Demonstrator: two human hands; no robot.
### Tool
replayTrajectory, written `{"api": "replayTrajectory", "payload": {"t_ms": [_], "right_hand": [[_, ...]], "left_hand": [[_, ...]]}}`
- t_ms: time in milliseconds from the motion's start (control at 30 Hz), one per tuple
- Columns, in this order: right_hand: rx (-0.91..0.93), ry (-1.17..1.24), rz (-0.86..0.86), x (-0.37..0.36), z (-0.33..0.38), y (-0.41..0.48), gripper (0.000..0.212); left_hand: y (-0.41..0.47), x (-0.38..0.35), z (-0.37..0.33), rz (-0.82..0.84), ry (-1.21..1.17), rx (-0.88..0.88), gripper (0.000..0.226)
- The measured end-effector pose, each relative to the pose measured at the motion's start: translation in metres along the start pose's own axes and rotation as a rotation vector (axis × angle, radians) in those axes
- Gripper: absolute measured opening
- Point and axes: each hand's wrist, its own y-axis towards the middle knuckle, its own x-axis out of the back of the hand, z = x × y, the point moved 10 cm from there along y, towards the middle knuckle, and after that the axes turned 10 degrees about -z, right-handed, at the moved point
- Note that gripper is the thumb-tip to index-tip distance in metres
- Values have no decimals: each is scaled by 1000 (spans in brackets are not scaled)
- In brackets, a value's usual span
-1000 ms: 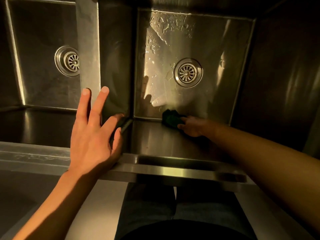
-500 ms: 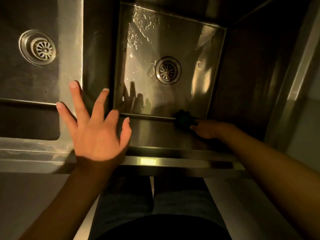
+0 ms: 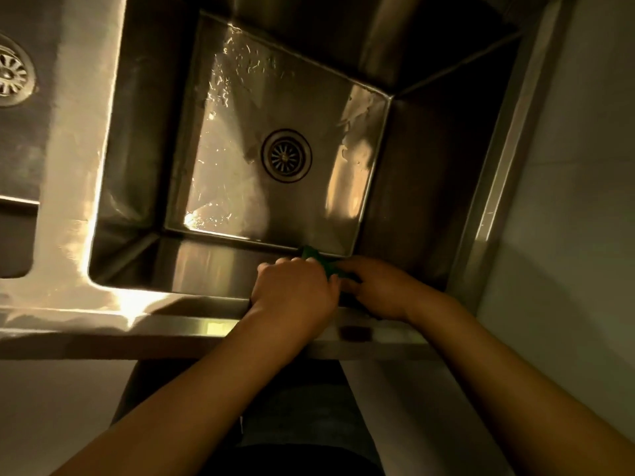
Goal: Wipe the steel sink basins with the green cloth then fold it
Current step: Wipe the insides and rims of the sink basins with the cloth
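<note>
**Both hands meet on the green cloth at the near wall of the right basin**

The person leans over a steel double sink, looking almost straight down. The right basin [image 3: 192, 255] fills most of the view; its floor is streaked with water and glare, and a round drain [image 3: 286, 155] sits near the middle of it. At the far left edge, part of the left basin [image 3: 24, 156] shows with its own drain [image 3: 12, 75], and a bright steel divider [image 3: 86, 139] runs between the two.

The green cloth [image 3: 318, 257] is bunched at the near wall of the right basin, close to the near right corner where the wall meets the floor. Only a small dark-green patch of it shows, poking out between and above the two hands; the rest is covered.

The left hand [image 3: 295, 290] is curled, knuckles up, with its fingers bent down toward the cloth. The right hand [image 3: 376, 286] lies just beside it, fingers reaching in over the cloth from the right. Both hands touch the cloth and sit close against each other, but the fingertips are hidden, so whether each one is pinching the fabric or only pressing on it cannot be told.

Both bare forearms cross the sink's front rim [image 3: 171, 326]. Below the rim, dark trousers [image 3: 309, 424] show between the arms.
</note>
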Motion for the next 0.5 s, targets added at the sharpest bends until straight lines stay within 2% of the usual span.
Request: {"api": "replayTrajectory", "payload": {"t_ms": [100,233,433,500], "right_hand": [[69,-197,15,3,0,3,43],[208,-747,-82,21,-3,5,52],[197,-1110,19,27,-45,25,43],[176,-1212,54,24,-57,41,47]], "left_hand": [[8,-11,2,95,-56,52,50],[7,-18,5,134,-35,41,57],[7,-28,3,236,4,-8,81],[7,-29,3,242,9,-11,84]]}}
